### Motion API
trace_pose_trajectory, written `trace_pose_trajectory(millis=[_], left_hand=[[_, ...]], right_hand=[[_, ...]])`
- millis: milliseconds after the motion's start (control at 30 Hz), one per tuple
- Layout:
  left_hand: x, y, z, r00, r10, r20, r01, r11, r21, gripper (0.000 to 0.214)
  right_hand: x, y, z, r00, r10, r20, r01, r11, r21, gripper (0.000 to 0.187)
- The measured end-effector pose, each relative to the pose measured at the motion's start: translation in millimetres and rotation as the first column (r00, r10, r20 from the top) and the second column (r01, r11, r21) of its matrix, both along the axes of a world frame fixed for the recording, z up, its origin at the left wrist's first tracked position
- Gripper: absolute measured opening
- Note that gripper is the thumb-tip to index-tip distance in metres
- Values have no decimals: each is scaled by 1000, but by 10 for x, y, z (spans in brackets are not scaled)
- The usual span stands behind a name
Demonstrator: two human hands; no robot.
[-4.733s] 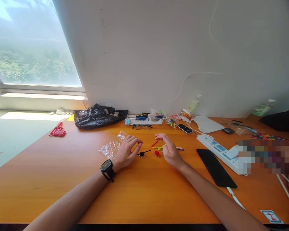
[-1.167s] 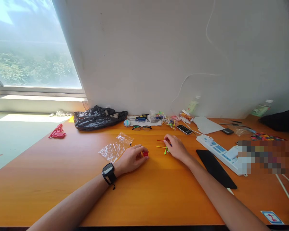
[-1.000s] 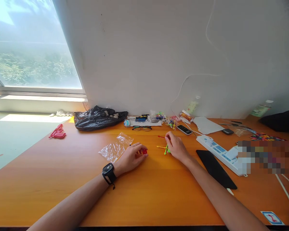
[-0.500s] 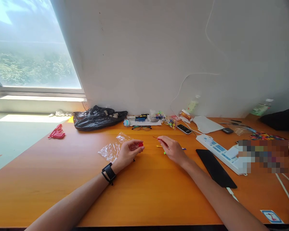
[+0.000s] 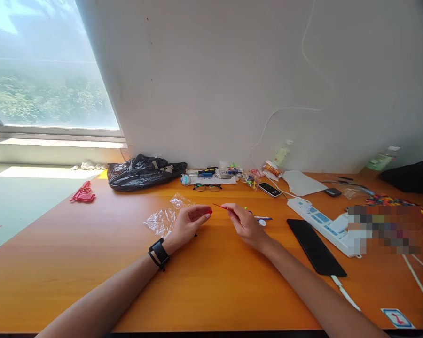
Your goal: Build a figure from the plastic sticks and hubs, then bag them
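Observation:
My left hand (image 5: 188, 222) is raised a little above the orange table (image 5: 211, 281) and pinches a small red ball (image 5: 210, 212) at its fingertips. My right hand (image 5: 245, 223) pinches a thin red stick (image 5: 220, 206) whose tip points at the ball, just short of it. More small coloured sticks (image 5: 262, 218) lie on the table behind my right hand. A tiny black piece (image 5: 196, 234) lies under my left hand. A clear plastic bag (image 5: 164, 218) lies just left of my left hand.
A black phone (image 5: 315, 246) on a cable and a white power strip (image 5: 320, 220) lie to the right. Along the wall sit a black plastic bag (image 5: 144, 171), glasses (image 5: 207, 187), another phone (image 5: 270, 188), paper and small packets. A red object (image 5: 82, 193) lies at the table's left edge.
My left hand picked the red ball off the table and lifted it. My right hand took a red stick from the pile and brought it left toward the ball.

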State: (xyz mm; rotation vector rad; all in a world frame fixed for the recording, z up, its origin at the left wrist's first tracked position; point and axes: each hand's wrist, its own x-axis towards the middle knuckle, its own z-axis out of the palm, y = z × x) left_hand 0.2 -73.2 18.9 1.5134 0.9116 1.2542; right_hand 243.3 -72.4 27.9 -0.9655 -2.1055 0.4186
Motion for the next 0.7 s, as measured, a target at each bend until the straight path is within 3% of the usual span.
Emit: trace_pose_trajectory(millis=[200,500,700], left_hand=[[12,1,4,999,-6,45,7,999,-34,47],[19,-33,9,997,-75,-19,76,996,46,39],[15,-75,21,991,-100,-90,109,989,99,34]], right_hand=[[-84,-56,-50,999,42,-33,-45,995,-94,17],[-118,-97,-9,991,132,-32,-134,988,-70,18],[-123,-73,-68,993,112,-34,-114,991,-70,18]])
